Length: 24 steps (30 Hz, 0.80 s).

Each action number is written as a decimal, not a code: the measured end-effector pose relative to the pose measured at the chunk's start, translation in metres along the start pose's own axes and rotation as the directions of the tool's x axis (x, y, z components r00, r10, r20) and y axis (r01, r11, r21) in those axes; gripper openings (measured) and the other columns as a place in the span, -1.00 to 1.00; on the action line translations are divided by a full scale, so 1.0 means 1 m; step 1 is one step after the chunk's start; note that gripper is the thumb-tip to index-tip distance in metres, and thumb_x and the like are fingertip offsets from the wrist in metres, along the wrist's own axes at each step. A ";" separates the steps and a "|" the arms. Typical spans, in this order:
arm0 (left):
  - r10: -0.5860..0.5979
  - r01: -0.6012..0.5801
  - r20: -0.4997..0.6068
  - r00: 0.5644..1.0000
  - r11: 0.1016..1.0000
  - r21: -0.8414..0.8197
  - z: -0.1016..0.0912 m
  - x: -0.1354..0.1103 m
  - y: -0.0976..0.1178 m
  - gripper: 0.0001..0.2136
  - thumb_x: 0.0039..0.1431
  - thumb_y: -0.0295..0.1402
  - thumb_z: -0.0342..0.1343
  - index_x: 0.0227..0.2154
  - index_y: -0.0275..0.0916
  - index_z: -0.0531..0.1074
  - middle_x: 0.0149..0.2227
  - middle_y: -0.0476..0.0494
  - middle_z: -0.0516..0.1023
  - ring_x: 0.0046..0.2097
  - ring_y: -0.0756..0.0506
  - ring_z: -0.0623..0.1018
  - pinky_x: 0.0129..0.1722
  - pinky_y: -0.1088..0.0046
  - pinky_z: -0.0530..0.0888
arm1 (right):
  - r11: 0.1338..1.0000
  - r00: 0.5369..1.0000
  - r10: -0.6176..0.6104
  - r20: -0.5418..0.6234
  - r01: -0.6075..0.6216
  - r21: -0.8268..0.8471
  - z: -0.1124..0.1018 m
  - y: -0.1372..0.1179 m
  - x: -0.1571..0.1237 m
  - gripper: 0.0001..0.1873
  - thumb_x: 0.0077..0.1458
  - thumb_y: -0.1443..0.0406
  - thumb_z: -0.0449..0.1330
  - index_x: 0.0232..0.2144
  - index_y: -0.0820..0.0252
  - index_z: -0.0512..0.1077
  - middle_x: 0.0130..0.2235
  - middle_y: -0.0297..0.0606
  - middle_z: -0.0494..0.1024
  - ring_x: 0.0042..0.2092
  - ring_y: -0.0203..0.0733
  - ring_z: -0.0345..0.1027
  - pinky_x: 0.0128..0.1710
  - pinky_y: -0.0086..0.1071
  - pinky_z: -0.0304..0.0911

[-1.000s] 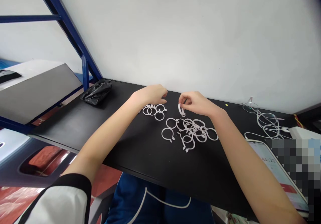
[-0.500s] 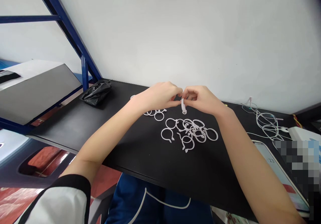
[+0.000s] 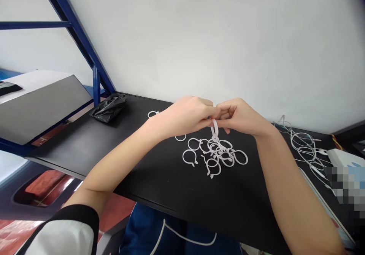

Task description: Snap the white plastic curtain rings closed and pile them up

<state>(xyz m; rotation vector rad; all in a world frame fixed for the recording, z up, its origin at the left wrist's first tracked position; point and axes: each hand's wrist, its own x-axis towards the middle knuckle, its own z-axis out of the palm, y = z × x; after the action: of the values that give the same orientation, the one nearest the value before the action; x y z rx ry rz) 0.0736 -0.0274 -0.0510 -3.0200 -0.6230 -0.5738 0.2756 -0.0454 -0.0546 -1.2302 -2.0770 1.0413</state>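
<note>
Above the black table, my left hand (image 3: 191, 115) and my right hand (image 3: 236, 115) meet fingertip to fingertip. Both are closed in a pinch on one white plastic ring (image 3: 215, 129), seen nearly edge-on, which hangs down between them. Just below and in front lies a loose heap of several white plastic rings (image 3: 241, 157), some of them open with small clasp ends. Behind my left forearm, more white rings (image 3: 180, 137) show in part, one of them farther back; my hand hides the others.
A crumpled black plastic bag (image 3: 109, 108) lies at the table's back left by a blue metal frame (image 3: 96, 83). White cables (image 3: 303, 144), a white box (image 3: 343, 158) and a partly hidden tablet (image 3: 327, 207) occupy the right side. The wall (image 3: 211, 45) rises behind the table (image 3: 171, 186).
Both hands have shifted slightly right with the ring between them, and my left hand now covers more of the rings behind it. The heap in front lies as before.
</note>
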 end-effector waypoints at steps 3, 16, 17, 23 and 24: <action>0.027 -0.027 0.004 1.000 0.994 0.103 -0.005 -0.001 0.009 -0.79 0.33 -0.40 -0.10 -0.36 -0.27 0.40 -0.39 -0.10 0.46 -0.39 -0.02 0.41 -0.40 0.41 0.29 | 1.000 1.000 -0.003 0.012 0.004 -0.010 -0.003 -0.012 -0.007 -0.96 -0.05 0.40 0.27 -0.51 0.22 0.49 -0.59 -0.42 0.45 -0.59 -0.43 0.24 -0.60 -0.49 0.18; 0.223 -0.141 -0.285 0.932 0.950 0.280 -0.010 -0.005 0.015 -0.82 0.27 -0.45 -0.10 -0.43 -0.27 0.33 -0.49 -0.01 0.33 -0.49 0.03 0.28 -0.54 0.45 0.21 | 0.997 0.997 -0.082 -0.005 0.082 0.011 -0.004 -0.036 -0.022 -0.86 0.02 0.30 0.33 -0.50 0.21 0.45 -0.58 -0.42 0.43 -0.55 -0.42 0.28 -0.56 -0.51 0.22; 0.236 -0.146 -0.312 0.921 0.947 0.285 -0.009 -0.005 0.014 -0.84 0.26 -0.46 -0.08 -0.43 -0.28 0.33 -0.50 0.00 0.31 -0.49 0.03 0.28 -0.56 0.46 0.18 | 0.997 0.997 -0.080 0.003 0.080 0.021 -0.004 -0.036 -0.023 -0.86 0.04 0.30 0.32 -0.48 0.20 0.45 -0.57 -0.42 0.44 -0.54 -0.42 0.29 -0.55 -0.51 0.23; 0.282 -0.154 -0.397 0.873 0.933 0.324 -0.009 -0.007 0.013 -0.86 0.22 -0.47 -0.03 -0.47 -0.26 0.31 -0.52 0.04 0.27 -0.52 0.06 0.24 -0.62 0.47 0.11 | 0.998 0.996 -0.066 0.059 0.065 0.021 -0.006 -0.039 -0.027 -0.94 0.10 0.31 0.27 -0.38 0.18 0.46 -0.55 -0.41 0.48 -0.52 -0.40 0.35 -0.54 -0.52 0.25; 0.287 -0.154 -0.409 0.866 0.932 0.327 -0.009 -0.007 0.012 -0.87 0.21 -0.48 -0.02 -0.46 -0.26 0.31 -0.52 0.04 0.27 -0.52 0.06 0.24 -0.62 0.47 0.11 | 0.998 0.996 -0.059 0.063 0.059 0.007 -0.007 -0.039 -0.029 -0.95 0.12 0.31 0.26 -0.35 0.18 0.47 -0.55 -0.41 0.49 -0.52 -0.39 0.36 -0.54 -0.51 0.26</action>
<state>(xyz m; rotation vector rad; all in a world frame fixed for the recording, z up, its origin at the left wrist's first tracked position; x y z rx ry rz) 0.0694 -0.0422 -0.0442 -2.5061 -0.2904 -1.0265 0.2747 -0.0798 -0.0196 -1.1398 -2.1433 1.0709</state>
